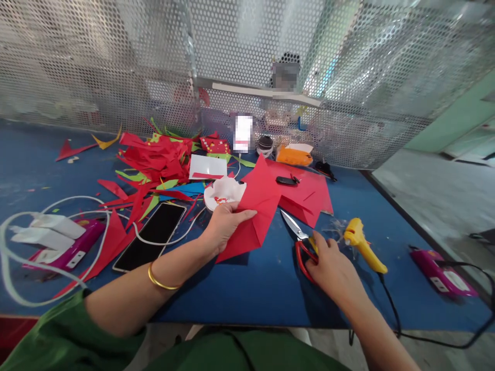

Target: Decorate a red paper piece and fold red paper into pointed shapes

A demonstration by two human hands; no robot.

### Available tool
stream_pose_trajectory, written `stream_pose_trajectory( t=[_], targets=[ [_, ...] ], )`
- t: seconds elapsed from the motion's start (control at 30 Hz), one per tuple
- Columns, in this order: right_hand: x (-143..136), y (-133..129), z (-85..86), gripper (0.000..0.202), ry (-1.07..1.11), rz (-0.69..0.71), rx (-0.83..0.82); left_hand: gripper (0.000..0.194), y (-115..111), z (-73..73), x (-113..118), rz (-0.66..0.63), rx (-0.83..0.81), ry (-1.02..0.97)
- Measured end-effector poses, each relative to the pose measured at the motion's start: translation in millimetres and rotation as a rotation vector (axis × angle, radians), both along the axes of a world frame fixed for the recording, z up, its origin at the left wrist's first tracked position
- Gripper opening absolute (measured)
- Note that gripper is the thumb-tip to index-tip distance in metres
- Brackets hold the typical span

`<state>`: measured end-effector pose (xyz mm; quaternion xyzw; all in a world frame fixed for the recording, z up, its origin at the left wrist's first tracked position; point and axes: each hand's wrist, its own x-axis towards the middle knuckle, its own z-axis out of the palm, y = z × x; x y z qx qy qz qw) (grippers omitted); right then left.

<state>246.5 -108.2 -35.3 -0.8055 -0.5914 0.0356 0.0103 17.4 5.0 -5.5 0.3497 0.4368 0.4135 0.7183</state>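
My left hand (226,224) pinches a folded red sheet (258,206), most of it extending beyond my fingertips; my right hand (330,260) grips scissors (298,231) over the worktop (251,293), tips pointing away from me.

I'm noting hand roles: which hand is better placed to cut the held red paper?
The right hand, I'd judge: it is at the handles of the scissors, while the left hand is occupied pinching the red paper.
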Motion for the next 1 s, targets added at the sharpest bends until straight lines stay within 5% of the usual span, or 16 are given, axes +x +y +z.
stream_pose_trajectory(
  t=[0.1,0.2,0.33,0.5,0.7,1.0],
  targets=[
    [2,-2,-3.5,0.058,0.378,-0.069,0.275,0.021,1,-0.2,-2,0.021,0.040,-0.004],
    [-9,10,4.2,0.054,0.998,-0.090,0.512,0.030,0,1.9,-2,0.023,0.067,-0.020],
    [-31,51,19.0,0.048,1.598,-0.042,0.458,0.033,-5,6.1,-1,0.014,0.099,0.007],
    [-47,85,18.0,0.048,1.665,-0.030,0.438,0.033,-8,0.4,1,0.000,0.123,0.019],
    [-57,73,14.2,0.043,1.602,0.024,0.416,0.033,-5,-10.1,3,0.068,0.127,0.035],
    [-52,64,8.7,0.034,1.374,-0.009,0.386,0.030,-15,-10.4,7,-0.153,0.138,0.089]
  ],
)
